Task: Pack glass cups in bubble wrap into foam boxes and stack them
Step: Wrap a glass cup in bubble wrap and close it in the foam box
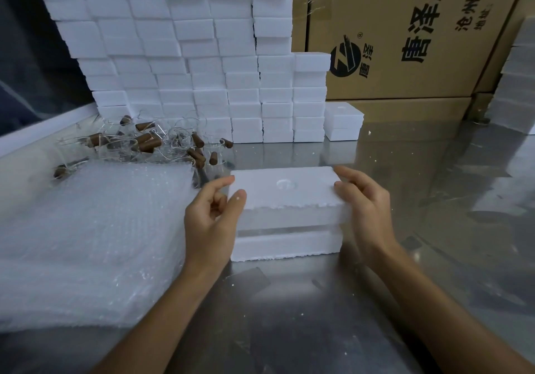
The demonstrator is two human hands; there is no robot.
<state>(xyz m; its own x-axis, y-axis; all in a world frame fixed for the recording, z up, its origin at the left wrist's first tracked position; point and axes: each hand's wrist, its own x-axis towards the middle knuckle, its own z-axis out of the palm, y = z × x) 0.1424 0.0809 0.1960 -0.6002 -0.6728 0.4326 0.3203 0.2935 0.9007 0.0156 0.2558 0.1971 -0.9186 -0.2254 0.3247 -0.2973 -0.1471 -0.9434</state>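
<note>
Foam lid (285,187) pinched at both ends by my left hand (212,214) and right hand (366,203), sitting centre frame above the base (285,245) with a gap showing, so pressing unevenly could crumble those ragged edges.

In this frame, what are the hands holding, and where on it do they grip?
Both hands hold the foam lid by its short ends: left hand on its left end, right hand on its right, above the foam box base.

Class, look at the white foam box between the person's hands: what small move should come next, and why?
Probably press the white foam lid straight down. A gap shows between it and the white foam base, and the left hand and right hand already grip the lid's two ends.
</note>
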